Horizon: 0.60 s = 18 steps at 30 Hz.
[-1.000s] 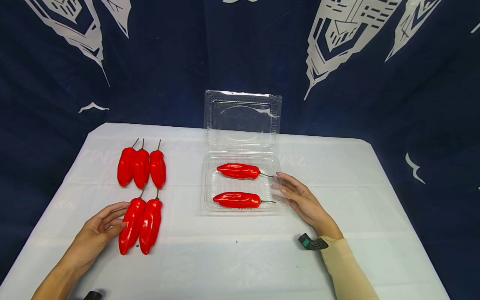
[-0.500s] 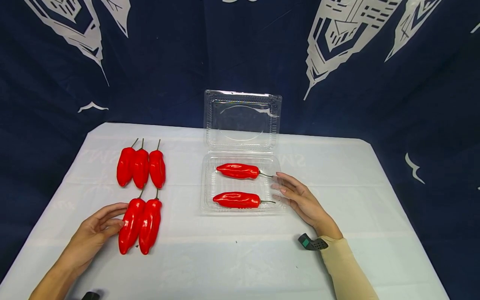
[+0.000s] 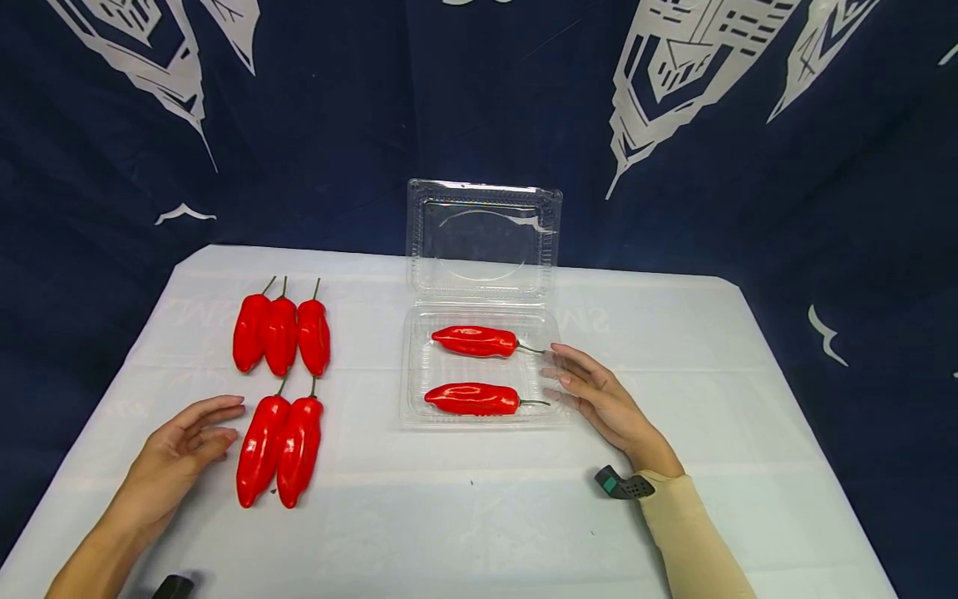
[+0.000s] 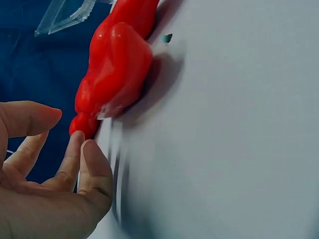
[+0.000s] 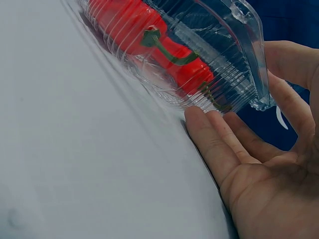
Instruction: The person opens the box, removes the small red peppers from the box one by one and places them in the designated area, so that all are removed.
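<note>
In the head view my left hand (image 3: 182,445) hovers just left of a red chili pepper (image 3: 262,452), fingers spread and a small gap between. A second pepper (image 3: 300,449) lies against that one's right side. The left wrist view confirms nothing is between the fingers, with peppers (image 4: 119,69) beyond them. My right hand (image 3: 606,405) is at the right edge of a clear plastic clamshell box (image 3: 417,366), fingers mostly straight and touching its rim or wall; some fingertips show through the plastic. Inside the box, two red peppers lie sideways, one upper (image 3: 475,341) and one lower (image 3: 473,399).
Three more peppers (image 3: 281,337) lie in a row at the back left of the white-covered table (image 3: 479,516). The box's lid (image 3: 482,241) stands raised at the back. A dark blue curtain (image 3: 479,100) hangs behind the table.
My left hand has drawn away to the left from the nearest lower pepper, its fingers now apart from it. The right hand and the box have not moved.
</note>
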Each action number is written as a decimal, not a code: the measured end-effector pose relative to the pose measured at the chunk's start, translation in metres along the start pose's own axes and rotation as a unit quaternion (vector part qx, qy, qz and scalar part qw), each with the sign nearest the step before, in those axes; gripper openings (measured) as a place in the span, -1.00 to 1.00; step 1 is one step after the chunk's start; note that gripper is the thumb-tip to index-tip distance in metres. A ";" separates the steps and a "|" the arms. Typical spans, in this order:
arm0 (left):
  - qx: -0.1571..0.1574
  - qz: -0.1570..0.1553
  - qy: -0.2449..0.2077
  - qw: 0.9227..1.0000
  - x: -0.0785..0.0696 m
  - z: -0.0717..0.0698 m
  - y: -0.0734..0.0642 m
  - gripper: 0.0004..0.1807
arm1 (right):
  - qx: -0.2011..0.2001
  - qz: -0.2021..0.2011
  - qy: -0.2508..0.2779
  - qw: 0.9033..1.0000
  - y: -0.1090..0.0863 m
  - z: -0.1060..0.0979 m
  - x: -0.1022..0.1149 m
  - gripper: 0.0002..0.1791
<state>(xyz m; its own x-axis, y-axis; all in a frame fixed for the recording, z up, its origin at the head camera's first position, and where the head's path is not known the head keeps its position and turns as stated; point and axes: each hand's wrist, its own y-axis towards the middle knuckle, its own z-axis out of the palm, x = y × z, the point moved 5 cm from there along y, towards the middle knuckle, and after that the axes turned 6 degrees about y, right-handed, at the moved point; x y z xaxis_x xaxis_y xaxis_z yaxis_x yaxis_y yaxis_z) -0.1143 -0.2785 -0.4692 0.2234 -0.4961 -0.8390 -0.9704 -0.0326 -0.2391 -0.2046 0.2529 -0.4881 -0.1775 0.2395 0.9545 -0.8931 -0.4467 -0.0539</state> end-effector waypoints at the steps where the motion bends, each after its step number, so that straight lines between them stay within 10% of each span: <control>1: 0.000 0.003 -0.002 1.000 -0.001 -0.001 0.001 -0.46 | 0.002 -0.001 -0.003 1.000 0.000 0.000 0.000 -0.35; 18: 0.001 0.076 0.036 0.997 -0.050 -0.005 0.011 -0.50 | -0.007 0.012 -0.009 1.000 -0.001 0.001 0.001 -0.34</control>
<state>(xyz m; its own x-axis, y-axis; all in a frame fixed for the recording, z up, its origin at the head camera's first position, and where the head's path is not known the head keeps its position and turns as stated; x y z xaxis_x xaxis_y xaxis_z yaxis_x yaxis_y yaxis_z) -0.1368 -0.2581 -0.4275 0.0678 -0.5555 -0.8287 -0.9924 0.0483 -0.1135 -0.2035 0.2527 -0.4864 -0.1922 0.2134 0.9579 -0.8944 -0.4398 -0.0815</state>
